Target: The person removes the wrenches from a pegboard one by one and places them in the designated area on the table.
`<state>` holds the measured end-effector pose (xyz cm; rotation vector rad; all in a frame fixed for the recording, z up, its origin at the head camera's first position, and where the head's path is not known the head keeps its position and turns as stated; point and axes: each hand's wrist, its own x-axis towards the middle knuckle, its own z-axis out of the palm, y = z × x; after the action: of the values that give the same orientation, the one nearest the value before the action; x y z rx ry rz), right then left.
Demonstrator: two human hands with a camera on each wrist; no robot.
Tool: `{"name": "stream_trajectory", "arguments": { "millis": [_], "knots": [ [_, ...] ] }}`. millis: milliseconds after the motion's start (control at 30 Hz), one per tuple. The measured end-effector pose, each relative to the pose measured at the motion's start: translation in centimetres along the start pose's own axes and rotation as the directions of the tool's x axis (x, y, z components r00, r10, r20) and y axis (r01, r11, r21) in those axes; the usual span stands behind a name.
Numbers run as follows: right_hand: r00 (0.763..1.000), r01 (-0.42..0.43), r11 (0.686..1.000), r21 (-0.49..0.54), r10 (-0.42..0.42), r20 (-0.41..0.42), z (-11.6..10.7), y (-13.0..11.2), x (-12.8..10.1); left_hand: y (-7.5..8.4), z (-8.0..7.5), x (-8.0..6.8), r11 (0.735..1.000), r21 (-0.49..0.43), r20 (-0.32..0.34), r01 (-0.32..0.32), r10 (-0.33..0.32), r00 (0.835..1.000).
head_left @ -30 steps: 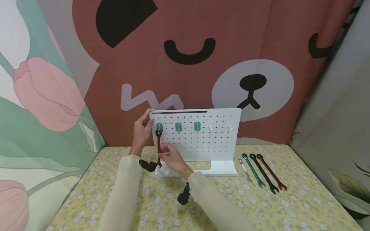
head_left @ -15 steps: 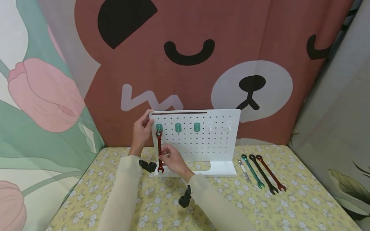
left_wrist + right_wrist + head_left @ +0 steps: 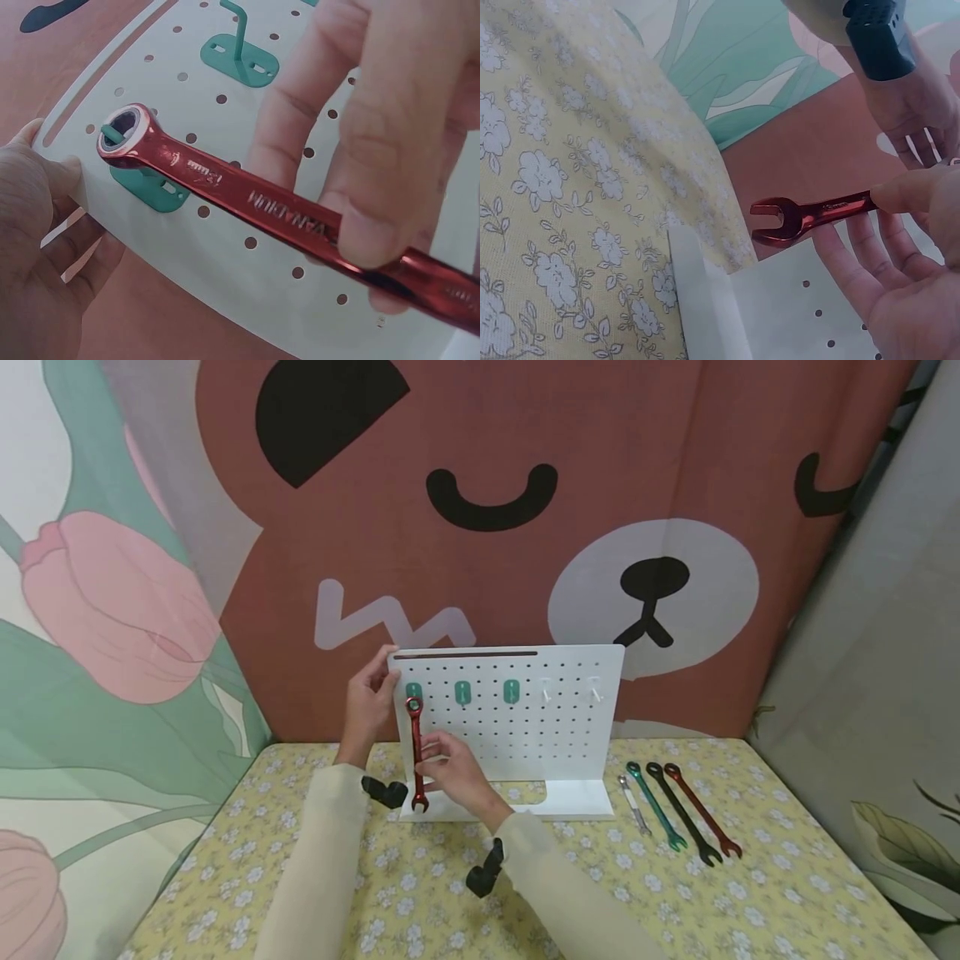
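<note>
A white pegboard (image 3: 570,727) stands upright on the table. A red wrench (image 3: 416,752) hangs down its left side, with its ring end (image 3: 124,135) over the leftmost green hook (image 3: 154,191). My right hand (image 3: 437,760) pinches the wrench's shaft between thumb and fingers (image 3: 367,225). The wrench's open end (image 3: 778,217) hangs just above the board's base. My left hand (image 3: 375,689) grips the board's top left edge, fingers curled round it (image 3: 45,225).
Two more green hooks (image 3: 462,692) and two white hooks (image 3: 547,689) line the board's top row. Several wrenches lie side by side on the yellow floral cloth at the right: silver (image 3: 634,802), green (image 3: 657,804), black (image 3: 684,812), red (image 3: 703,808). A bear-print curtain hangs behind.
The red wrench has dropped a little lower on the hook and hangs straighter. My right hand has stayed on its shaft, and my left hand has not moved.
</note>
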<state>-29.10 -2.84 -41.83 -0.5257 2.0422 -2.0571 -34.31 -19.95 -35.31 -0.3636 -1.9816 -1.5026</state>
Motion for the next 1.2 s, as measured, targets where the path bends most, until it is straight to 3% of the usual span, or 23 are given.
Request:
{"name": "stream_trajectory", "arguments": {
  "millis": [400, 600, 833, 1067, 1200],
  "knots": [
    [1.000, 0.008, 0.999, 0.039, -0.008, 0.020, -0.5, -0.4, -0.4, 0.1, 0.2, 0.0, 1.000, -0.019, -0.001, -0.001, 0.001, 1.000],
    [0.998, 0.018, 1.000, 0.014, -0.019, 0.056, -1.2, -0.8, -1.2, 0.0, 0.2, 0.0, 1.000, -0.025, 0.001, -0.010, 0.011, 1.000],
    [0.992, 0.039, 0.998, -0.041, -0.034, 0.125, -2.3, -1.2, -2.6, -0.1, -0.4, -0.1, 1.000, -0.014, -0.017, 0.025, -0.025, 1.000],
    [0.985, 0.001, 0.995, -0.102, 0.016, 0.171, -6.1, -0.9, -5.1, 0.4, -0.2, -0.4, 0.999, 0.005, -0.022, 0.044, -0.044, 0.999],
    [0.988, -0.001, 0.985, -0.171, 0.027, 0.149, -9.2, -0.7, -7.1, 2.5, 0.2, -0.8, 1.000, 0.016, -0.011, 0.013, -0.013, 1.000]
  ]
}}
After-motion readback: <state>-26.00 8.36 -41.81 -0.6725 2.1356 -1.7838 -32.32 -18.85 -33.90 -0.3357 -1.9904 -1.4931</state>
